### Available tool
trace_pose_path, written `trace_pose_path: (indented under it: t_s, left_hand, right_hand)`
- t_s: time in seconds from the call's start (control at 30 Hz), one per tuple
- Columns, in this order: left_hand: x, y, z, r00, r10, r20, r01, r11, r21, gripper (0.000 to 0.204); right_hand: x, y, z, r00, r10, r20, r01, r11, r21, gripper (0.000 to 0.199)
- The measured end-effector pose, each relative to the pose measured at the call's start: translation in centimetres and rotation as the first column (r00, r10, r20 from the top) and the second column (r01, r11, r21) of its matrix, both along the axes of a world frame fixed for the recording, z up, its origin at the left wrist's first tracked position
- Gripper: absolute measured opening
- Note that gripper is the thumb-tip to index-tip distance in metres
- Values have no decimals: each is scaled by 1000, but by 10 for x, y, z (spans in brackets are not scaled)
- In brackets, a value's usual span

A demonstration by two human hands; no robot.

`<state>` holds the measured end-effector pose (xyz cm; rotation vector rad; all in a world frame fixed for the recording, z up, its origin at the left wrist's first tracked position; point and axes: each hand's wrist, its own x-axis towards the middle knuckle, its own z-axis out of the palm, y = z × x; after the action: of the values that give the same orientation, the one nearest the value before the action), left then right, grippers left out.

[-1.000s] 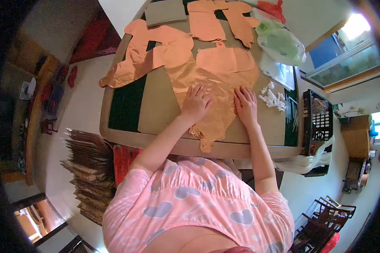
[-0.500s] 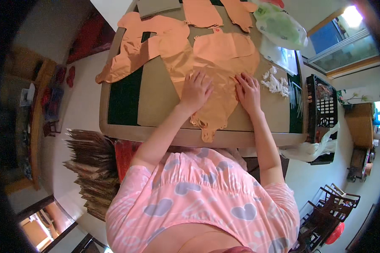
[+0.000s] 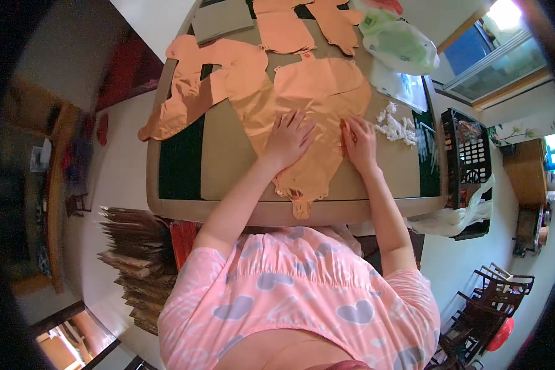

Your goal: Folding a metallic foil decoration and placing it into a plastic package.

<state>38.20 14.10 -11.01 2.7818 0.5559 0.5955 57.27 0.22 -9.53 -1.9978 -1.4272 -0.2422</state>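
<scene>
A flat, uninflated rose-gold foil balloon (image 3: 319,105) lies on a brown cardboard sheet (image 3: 228,166), its narrow tab hanging toward the table's front edge. My left hand (image 3: 288,140) rests on its middle with the fingers stretched out. At the balloon's right edge, my right hand (image 3: 360,145) has its fingers bent together, gripping the foil's rim. Another flat foil balloon (image 3: 188,92) spreads out to the left and partly meets this one. Farther back lie two more foil pieces, a broad one (image 3: 282,31) and a narrower one (image 3: 336,26).
White crumpled strips (image 3: 396,125) and thin clear straws (image 3: 427,145) lie on the table's right side. Behind them sits a green-and-white plastic bag (image 3: 398,40). A black crate (image 3: 472,148) stands beyond the right edge. Stacked cardboard (image 3: 135,265) is below left.
The whole view has shifted slightly, with the table lower in it. My right fingers have drawn closer together at the balloon's right edge. My left hand stays flat on the foil.
</scene>
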Motion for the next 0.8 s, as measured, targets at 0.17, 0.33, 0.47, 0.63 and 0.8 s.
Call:
trace_pose_path:
  t_s: [0.17,0.33,0.47,0.63,0.8]
  left_hand:
    - [0,0,2,1000,4,-11,-4,1000,19,43]
    - [0,0,5,989,17,-145,-23,999,-37,47]
    - [-3,0,6,994,8,-109,-10,1000,-16,47]
    - [0,0,6,995,9,-104,-9,1000,-2,46]
    - [-2,1,4,997,24,-70,-25,1000,-16,47]
  right_hand:
    - [9,8,9,971,-236,-37,233,970,-66,18]
    - [13,15,11,814,-210,-542,111,972,-209,24]
    - [9,18,12,536,42,-843,40,996,75,17]
    - [-6,6,-17,998,-21,54,25,996,-80,32]
    - [-46,13,8,983,163,84,-141,964,-224,46]
